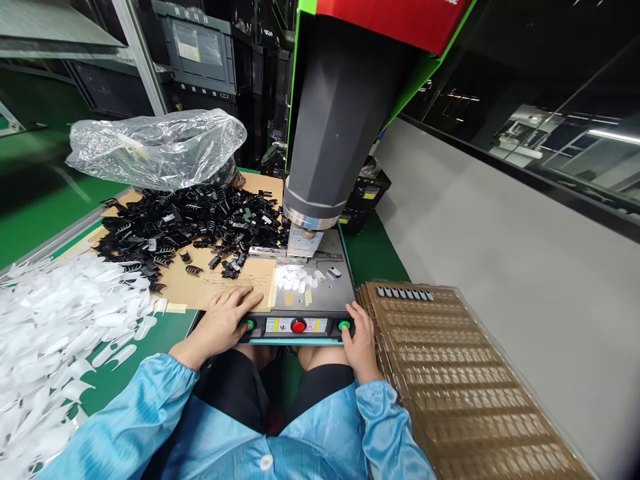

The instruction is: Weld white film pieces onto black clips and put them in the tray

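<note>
My left hand (224, 321) rests at the left end of the machine's front panel, its thumb on the left green button (249, 325) and its fingers stretched over the cardboard. On the right end, my right hand (361, 338) has its thumb at the other green button (344, 325), fingers extended along the panel's edge. Neither hand holds anything. Between them sits a red button (299, 325). Behind the panel, several small white plastic pieces (299, 279) lie on the metal machine bed (330, 297). The press head (306, 223) is down over a clear fixture (304, 243).
Black clip-like plastic parts (200, 223) are heaped on cardboard (210, 288) at left, beneath a clear plastic bag (160, 150). White curved pieces (65, 313) pile up nearer. Stacked brown trays (450, 373) stand at right, one row holding parts (405, 293).
</note>
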Tool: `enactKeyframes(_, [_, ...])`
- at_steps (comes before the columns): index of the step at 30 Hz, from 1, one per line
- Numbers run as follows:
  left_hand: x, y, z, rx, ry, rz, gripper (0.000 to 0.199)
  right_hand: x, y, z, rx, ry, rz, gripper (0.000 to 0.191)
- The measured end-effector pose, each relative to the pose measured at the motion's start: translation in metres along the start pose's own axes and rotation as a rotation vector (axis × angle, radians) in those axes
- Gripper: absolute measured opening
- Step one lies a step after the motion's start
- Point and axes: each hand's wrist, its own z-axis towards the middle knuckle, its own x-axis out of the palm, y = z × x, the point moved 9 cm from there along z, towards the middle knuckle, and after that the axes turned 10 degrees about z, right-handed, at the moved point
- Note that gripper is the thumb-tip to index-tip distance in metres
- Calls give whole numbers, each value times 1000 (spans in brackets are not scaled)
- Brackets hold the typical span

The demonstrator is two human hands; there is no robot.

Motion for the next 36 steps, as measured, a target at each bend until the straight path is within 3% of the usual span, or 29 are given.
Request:
enactKeyframes(10, [-1,0,-1,-2,1,-11,68,-3,2,3,-2,-37,0,49])
enactKeyframes(14, [-9,2,8,2,-6,-83,58,-10,15,23,-40,-95,12,42])
enactKeyframes(18, [-23,6,55,-12,-79,-221,47,3,38,74,-68,-96,85,42])
enactKeyframes(22, [-27,7,127,-81,-186,-348,46,45,59,140,-76,-36,182,45])
enactKeyframes(26, [-15,-4,183,-84,-204,-479,44,90,61,189,57,36,116,45])
enactKeyframes(31, [-7,-16,210,-15,-209,-534,33,114,65,210,55,104,41,28])
enactKeyframes(36, [-1,-12,211,-93,-198,-696,23,114,60,213,125,56,257,15])
